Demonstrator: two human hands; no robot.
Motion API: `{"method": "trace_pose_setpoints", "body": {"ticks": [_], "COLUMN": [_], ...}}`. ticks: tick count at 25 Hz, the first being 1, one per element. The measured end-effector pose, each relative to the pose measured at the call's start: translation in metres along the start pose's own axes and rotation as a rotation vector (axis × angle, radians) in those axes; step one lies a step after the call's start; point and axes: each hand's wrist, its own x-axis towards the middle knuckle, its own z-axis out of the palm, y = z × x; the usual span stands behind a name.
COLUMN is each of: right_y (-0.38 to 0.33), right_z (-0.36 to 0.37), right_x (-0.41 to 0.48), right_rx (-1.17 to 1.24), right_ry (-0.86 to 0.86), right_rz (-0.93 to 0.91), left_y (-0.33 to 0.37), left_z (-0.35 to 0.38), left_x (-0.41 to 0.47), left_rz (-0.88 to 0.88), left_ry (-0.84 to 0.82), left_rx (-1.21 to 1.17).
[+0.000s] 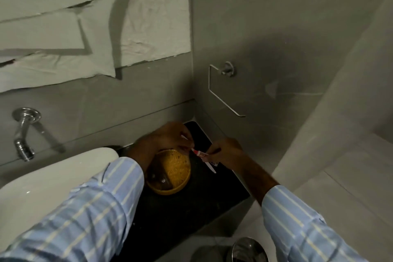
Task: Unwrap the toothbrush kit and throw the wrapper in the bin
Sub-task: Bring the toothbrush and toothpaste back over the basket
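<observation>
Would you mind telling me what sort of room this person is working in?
Most likely a bathroom: a white basin under a wall-mounted chrome tap, grey tiled walls, and an empty wire holder, probably for towels or toilet paper.

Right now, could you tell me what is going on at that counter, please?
A person in a striped shirt is working on a small toothbrush kit with both hands above the black counter, beside the sink. The left hand and the right hand each pinch one end of it, over a yellow bowl. The wrapper seems partly opened; nothing has gone into the bin on the floor yet.
</observation>
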Motion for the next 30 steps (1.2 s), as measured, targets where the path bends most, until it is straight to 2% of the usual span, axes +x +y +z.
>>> {"method": "trace_pose_setpoints", "body": {"ticks": [4, 7, 10, 16, 20, 24, 27, 30], "right_y": [-0.008, -0.016, -0.017, 0.002, 0.018, 0.027, 0.033, 0.041], "right_z": [0.021, 0.037, 0.051, 0.092, 0.118, 0.141, 0.151, 0.155], "right_x": [0.034, 0.066, 0.099, 0.173, 0.204, 0.227, 0.239, 0.246], "right_rx": [0.198, 0.29, 0.239, 0.069, -0.023, -0.11, -0.162, -0.212], "right_ry": [0.011, -0.037, -0.091, -0.108, -0.161, -0.234, -0.268, -0.234], "right_rz": [-0.021, 0.006, 0.025, 0.083, 0.093, 0.067, 0.057, 0.053], "left_y": [-0.041, -0.07, -0.095, -0.148, -0.18, -0.197, -0.201, -0.203], "left_z": [-0.046, -0.065, -0.074, -0.081, -0.071, -0.056, -0.05, -0.048], "left_x": [0.01, 0.025, 0.043, 0.096, 0.133, 0.168, 0.187, 0.196], "left_rz": [-0.124, -0.256, -0.315, -0.494, -0.653, -0.691, -0.552, -0.471], "left_ry": [0.145, 0.142, 0.142, -0.026, -0.094, -0.102, -0.026, -0.011], "left_rx": [0.01, -0.179, -0.389, -0.282, -0.35, -0.224, 0.097, 0.267]}}
